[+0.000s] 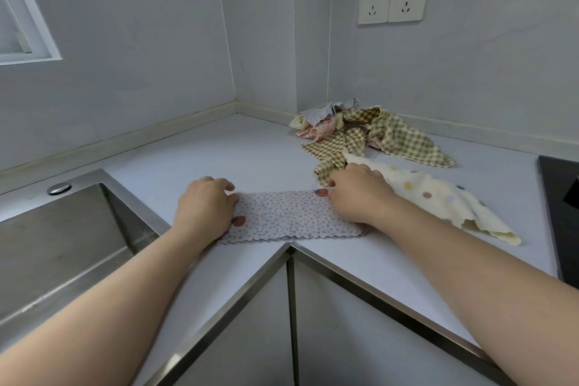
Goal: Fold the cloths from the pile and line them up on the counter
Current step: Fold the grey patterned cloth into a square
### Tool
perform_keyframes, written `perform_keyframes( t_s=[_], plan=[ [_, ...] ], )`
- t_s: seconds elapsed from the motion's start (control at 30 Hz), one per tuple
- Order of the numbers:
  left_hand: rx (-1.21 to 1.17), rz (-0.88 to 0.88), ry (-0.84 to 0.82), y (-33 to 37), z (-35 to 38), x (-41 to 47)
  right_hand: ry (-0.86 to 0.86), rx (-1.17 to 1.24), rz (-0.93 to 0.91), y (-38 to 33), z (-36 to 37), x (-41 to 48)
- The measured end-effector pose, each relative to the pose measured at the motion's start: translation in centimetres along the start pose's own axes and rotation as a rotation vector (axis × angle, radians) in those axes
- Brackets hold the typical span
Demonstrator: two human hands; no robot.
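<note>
At the front corner of the counter (238, 153), left hand (203, 207) and right hand (357, 197) pinch a half-folded cloth (282, 213) with curled fingers (216, 182); none lined up, pile (360, 131) waiting.

Soft, even light all over. The left hand (203, 210) and right hand (357, 197) drop only faint shadows on the flowered cloth (282, 213). Left of them the steel sink (62, 260) shines dully. Walls (141, 41) bend near the edges.

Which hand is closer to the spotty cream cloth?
Right. The right hand sits against the spotty cream cloth; the left hand is at the far end of the grey cloth.
</note>
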State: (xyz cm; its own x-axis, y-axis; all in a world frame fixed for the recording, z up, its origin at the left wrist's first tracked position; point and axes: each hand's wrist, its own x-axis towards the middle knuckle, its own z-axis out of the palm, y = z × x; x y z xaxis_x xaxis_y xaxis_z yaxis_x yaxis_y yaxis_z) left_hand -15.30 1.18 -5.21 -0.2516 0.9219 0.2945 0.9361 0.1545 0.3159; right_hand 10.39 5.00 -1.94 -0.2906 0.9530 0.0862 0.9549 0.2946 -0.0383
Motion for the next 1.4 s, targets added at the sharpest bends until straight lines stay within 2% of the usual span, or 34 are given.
perform_keyframes(
  t_s=[0.13, 0.33, 0.47, 0.6, 0.8, 1.0, 1.1, 1.2, 1.33, 1.4],
  plan=[
    [-0.079, -0.022, -0.029, 0.3, -0.4, -0.2, -0.058, 0.218, 0.018, 0.6, -0.1, 0.7],
    [-0.263, -0.097, -0.058, 0.8, -0.7, -0.1, -0.020, 0.532, -0.023, 0.9, 0.2, 1.0],
    [-0.440, -0.132, 0.008, 1.5, -1.3, -0.1, 0.023, 0.580, -0.059, 1.2, 0.1, 0.9],
    [-0.662, -0.220, 0.045, 2.1, -2.6, 0.1, -0.054, 0.612, -0.121, 1.8, -1.7, 0.8],
    [-0.698, -0.242, 0.043, 3.8, -4.6, -0.3, -0.314, 0.609, -0.241, 3.1, -5.1, 0.0],
    [-0.835, -0.219, 0.111, 5.0, -6.8, -0.7, -0.364, 0.604, -0.354, 3.6, -9.2, -1.8],
    [-0.860, -0.166, 0.175, 5.7, -8.2, -1.1, -0.310, 0.483, -0.472, 3.4, -10.9, -2.9],
    [-0.889, -0.113, 0.199, 6.4, -9.5, -1.6, -0.212, 0.488, -0.550, 3.0, -12.1, -4.1],
    [-0.910, -0.058, 0.153, 7.6, -10.6, -2.6, -0.079, 0.522, -0.607, 1.6, -12.5, -5.1],
    [-0.906, -0.018, 0.101, 8.3, -11.0, -3.3, 0.004, 0.464, -0.602, 0.9, -12.4, -5.1]
  ],
)
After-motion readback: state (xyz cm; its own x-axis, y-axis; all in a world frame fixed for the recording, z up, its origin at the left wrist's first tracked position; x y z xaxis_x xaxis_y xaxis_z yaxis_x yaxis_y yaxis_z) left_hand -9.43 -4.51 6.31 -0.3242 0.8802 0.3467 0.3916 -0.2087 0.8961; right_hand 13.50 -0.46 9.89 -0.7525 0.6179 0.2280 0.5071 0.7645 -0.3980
